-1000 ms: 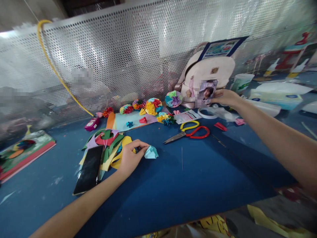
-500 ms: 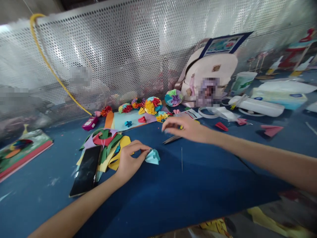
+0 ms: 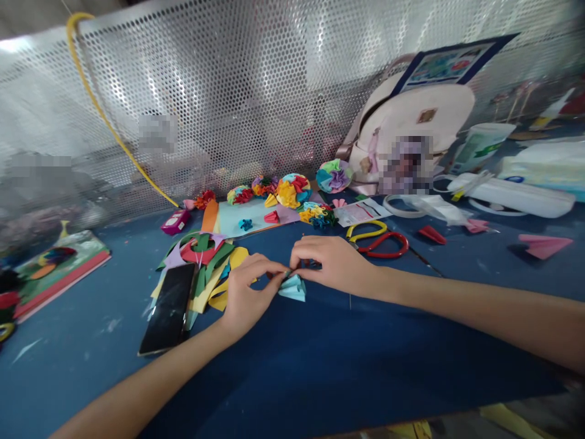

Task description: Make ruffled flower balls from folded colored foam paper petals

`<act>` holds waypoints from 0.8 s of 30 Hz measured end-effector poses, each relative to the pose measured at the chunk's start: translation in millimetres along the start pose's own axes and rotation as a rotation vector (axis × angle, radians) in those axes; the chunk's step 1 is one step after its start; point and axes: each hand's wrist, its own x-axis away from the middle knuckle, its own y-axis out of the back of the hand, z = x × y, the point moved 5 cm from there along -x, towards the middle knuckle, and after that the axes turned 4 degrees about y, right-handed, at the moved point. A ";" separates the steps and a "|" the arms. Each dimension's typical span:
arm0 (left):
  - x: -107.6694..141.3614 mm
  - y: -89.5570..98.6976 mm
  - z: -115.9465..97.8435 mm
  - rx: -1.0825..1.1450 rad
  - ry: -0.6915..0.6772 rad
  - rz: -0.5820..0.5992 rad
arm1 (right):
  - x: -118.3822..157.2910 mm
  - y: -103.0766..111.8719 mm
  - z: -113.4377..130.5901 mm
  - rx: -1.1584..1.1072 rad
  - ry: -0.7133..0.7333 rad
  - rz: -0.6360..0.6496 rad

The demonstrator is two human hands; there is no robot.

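A light blue piece of pleated paper (image 3: 293, 289) is held just above the blue table, its folds fanning downward. My left hand (image 3: 253, 289) pinches its gathered top between thumb and fingertips. From the other side my right hand (image 3: 336, 263) meets it, thumb and forefinger closed at the same gathered tip. The exact contact point is partly hidden by the fingers. Behind my right hand lie scissors with one yellow and one red handle (image 3: 388, 245); their blades are covered by the hand. Part of a thin needle (image 3: 350, 301) shows below my right wrist.
A black phone (image 3: 169, 310) rests on coloured paper scraps (image 3: 214, 268) at left. Paper pompoms (image 3: 292, 190) line the back, near a white backpack (image 3: 414, 116) against the perforated metal screen (image 3: 237, 91). Pink folded paper (image 3: 545, 245) lies at right.
My right hand has come left and down from above the scissors to the blue paper, closing its fingers there. My left hand keeps its pinch. The whole view has shifted slightly.
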 end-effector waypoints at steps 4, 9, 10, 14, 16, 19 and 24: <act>-1.5 0.0 -0.4 0.043 0.049 0.041 | 0.5 27.1 -1.5 -0.003 0.103 0.214; 0.0 -2.4 3.2 0.064 0.039 0.087 | 45.8 49.6 -23.4 0.252 0.303 0.403; 0.2 -3.4 4.4 0.065 0.046 0.089 | 57.6 48.1 -28.2 0.295 0.313 0.418; -2.5 -9.6 5.8 0.075 0.065 0.107 | 88.2 39.4 -32.1 0.377 0.330 0.341; -7.2 -13.5 4.9 0.060 0.055 0.114 | 91.8 36.1 -27.8 0.416 0.353 0.302; -18.0 -19.1 3.8 0.028 0.009 0.104 | 87.9 33.5 -23.9 0.477 0.402 0.280; -34.0 -23.2 -0.5 -0.093 -0.213 0.080 | 70.7 43.1 -36.0 0.470 0.402 0.267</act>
